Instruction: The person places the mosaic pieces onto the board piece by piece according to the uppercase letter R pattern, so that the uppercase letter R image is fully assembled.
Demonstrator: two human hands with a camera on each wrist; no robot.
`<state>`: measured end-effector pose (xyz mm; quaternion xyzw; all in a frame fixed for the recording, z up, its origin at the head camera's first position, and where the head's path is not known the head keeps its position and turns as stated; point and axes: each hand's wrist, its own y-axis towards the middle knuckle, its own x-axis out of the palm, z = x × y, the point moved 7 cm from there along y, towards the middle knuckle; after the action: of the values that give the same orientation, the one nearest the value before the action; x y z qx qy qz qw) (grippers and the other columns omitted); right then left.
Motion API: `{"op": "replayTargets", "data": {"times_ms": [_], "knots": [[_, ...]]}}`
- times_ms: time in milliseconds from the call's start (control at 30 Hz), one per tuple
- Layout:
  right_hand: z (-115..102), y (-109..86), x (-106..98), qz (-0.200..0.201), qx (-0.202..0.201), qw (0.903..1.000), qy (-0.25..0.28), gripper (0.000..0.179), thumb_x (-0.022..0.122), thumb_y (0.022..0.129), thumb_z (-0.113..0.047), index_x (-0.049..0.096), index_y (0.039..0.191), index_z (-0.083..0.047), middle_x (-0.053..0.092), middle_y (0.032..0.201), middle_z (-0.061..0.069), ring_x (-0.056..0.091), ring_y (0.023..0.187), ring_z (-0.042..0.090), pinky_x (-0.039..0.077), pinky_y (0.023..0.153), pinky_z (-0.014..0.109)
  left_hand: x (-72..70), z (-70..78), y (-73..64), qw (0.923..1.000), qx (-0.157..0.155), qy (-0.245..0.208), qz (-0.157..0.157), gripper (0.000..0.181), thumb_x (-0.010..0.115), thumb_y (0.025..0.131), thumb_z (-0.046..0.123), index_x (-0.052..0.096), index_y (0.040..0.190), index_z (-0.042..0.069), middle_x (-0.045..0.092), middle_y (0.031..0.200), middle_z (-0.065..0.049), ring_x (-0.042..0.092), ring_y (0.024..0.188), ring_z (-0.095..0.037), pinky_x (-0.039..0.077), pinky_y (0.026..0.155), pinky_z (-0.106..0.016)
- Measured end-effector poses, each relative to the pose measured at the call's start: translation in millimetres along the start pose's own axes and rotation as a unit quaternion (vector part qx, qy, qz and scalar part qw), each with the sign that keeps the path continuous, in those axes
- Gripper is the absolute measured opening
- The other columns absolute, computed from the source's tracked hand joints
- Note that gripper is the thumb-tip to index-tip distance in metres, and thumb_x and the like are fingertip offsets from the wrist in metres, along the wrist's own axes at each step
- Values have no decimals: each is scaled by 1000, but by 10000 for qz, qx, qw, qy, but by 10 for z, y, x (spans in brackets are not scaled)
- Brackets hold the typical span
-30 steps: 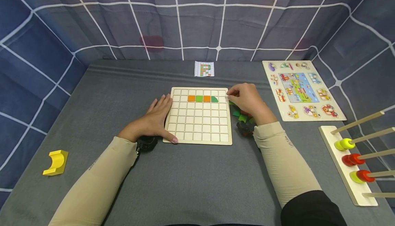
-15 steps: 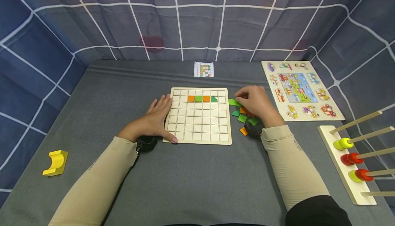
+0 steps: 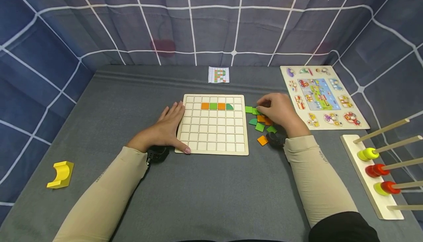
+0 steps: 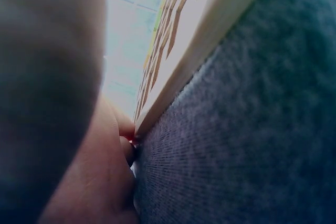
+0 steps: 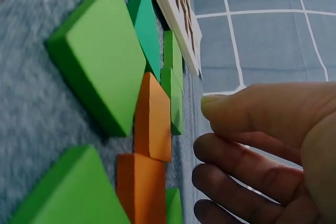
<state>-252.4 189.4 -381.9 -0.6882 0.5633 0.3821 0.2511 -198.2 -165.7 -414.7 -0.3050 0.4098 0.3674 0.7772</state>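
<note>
My left hand (image 3: 166,126) is spread along the left edge of a wooden grid board (image 3: 211,129), its thumb on the near left corner. In the board's second row sit an orange square tile (image 3: 205,106), a green one (image 3: 213,106), another orange one (image 3: 221,106) and a dark green quarter-round tile (image 3: 229,107). My right hand (image 3: 279,111) hovers by the loose tiles right of the board, fingers loosely bent, nothing between them. The right wrist view shows a green square tile (image 5: 102,59) and an orange tile (image 5: 152,121) apart from the fingertips.
A small pattern card (image 3: 219,75) lies behind the board. A picture puzzle board (image 3: 292,111) is at the back right, with a peg stand (image 3: 363,177) of coloured rings nearer. A yellow arched block (image 3: 61,174) lies at far left.
My right hand has moved right, from the board's right edge to the loose tiles, uncovering several of them. My left hand and the tiles on the board have stayed put.
</note>
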Motion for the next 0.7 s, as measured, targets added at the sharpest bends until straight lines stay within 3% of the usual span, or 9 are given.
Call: {"op": "replayTargets", "data": {"times_ms": [700], "knots": [[-20, -8, 49, -277, -9, 9995, -148, 28, 86, 90, -15, 80, 114, -1, 75, 106, 15, 68, 96, 31, 54, 84, 51, 9, -15, -5, 10000, 28, -5, 34, 162, 93, 61, 71, -2, 164, -8, -11, 171, -25, -13, 157, -37, -11, 122, -53]]}}
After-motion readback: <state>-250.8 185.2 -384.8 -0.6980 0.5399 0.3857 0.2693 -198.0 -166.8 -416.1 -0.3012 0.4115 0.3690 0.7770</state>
